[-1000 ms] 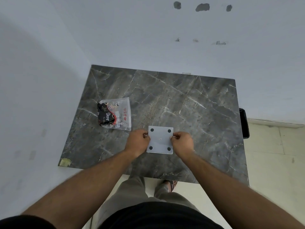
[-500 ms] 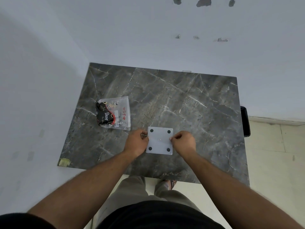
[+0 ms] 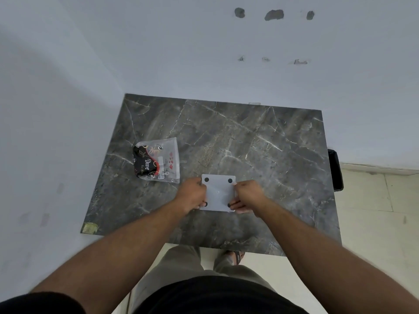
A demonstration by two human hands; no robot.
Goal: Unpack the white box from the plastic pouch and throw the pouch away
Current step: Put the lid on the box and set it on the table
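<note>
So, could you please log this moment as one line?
left hand: gripping flat white square box | right hand: gripping box | clear plastic pouch: left of box, on grey marble table

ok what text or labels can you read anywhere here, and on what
"Dove": white script on the black packet inside the clear pouch.
Small line under "Dove": too small to read.
White sticker and red marks on the pouch: blurred, unreadable.
White box, held by both hands: four black dots, no text.
</note>
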